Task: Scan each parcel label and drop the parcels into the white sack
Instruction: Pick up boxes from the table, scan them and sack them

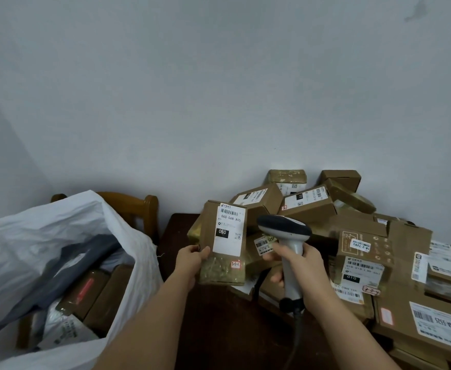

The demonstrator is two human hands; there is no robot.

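Observation:
My left hand (192, 259) grips a small brown cardboard parcel (223, 272) by its left edge and holds it upright above the dark table, its white label (229, 231) facing me. My right hand (303, 265) is wrapped round the handle of a grey barcode scanner (286, 229), whose dark head sits just right of the parcel at label height. The white sack (66, 222) stands open at the left with several parcels and grey mailer bags inside.
A heap of brown labelled boxes (363, 241) fills the table's right side up to the wall. The dark wooden table (219, 329) shows between my arms. A wooden chair (139, 206) stands behind the sack. The scanner's black cable (298, 340) hangs toward me.

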